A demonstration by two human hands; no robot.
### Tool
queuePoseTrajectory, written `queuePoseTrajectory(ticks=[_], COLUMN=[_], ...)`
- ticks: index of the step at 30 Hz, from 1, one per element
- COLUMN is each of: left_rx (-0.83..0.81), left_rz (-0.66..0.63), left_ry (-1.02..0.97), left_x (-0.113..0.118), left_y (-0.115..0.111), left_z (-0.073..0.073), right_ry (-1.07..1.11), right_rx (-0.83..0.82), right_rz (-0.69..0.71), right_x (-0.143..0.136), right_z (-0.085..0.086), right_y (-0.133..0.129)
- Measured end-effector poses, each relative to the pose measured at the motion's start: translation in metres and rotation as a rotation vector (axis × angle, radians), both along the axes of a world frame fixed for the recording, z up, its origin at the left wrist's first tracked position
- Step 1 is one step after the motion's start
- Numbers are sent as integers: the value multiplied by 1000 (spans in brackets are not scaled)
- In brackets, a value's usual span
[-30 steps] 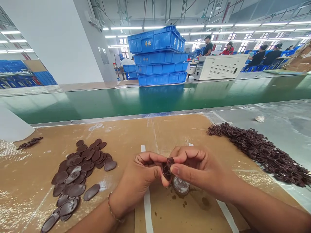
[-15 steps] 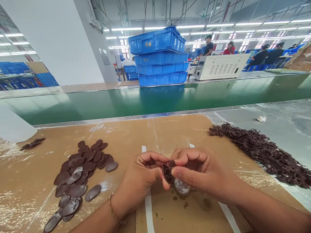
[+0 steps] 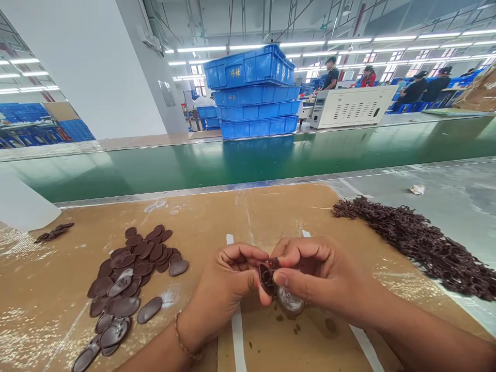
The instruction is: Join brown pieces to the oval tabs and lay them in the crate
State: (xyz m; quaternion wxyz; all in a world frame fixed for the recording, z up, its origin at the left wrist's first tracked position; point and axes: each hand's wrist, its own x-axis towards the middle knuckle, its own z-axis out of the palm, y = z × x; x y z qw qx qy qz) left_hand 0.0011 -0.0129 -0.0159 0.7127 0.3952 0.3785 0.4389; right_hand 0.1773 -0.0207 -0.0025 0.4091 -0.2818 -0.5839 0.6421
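My left hand grips a dark brown oval piece at its edge, between thumb and fingers. With thumb and forefinger, my right hand pinches a small dark brown part against that oval piece; its exact shape is partly covered. Just below the fingertips sits a small round dish with a shiny, clear-looking top. To the left lies a loose pile of flat dark brown oval pieces. A long heap of thin, twisted dark brown parts stretches along the right.
Brown board covers the table, with white tape strips on it. Beyond runs a green belt. Stacked blue crates and a white machine stand behind it. A few dark scraps lie far left. People work in the background.
Both hands stay in nearly the same place, still holding the oval piece and the small part. The view has shifted very slightly.
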Motion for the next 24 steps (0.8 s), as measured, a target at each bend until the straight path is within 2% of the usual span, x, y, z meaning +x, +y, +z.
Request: queuePoseTrajectory(ticks=[10,24], left_rx=[10,17], left_rz=[8,29], left_ry=[44,61], left_x=[0,1], left_y=[-1,-3], left_z=[-2,1], right_ry=[-27,-5], right_rx=[11,-4], right_rz=[-22,22], right_x=[2,1], right_z=[1,3], right_y=[-3,-2])
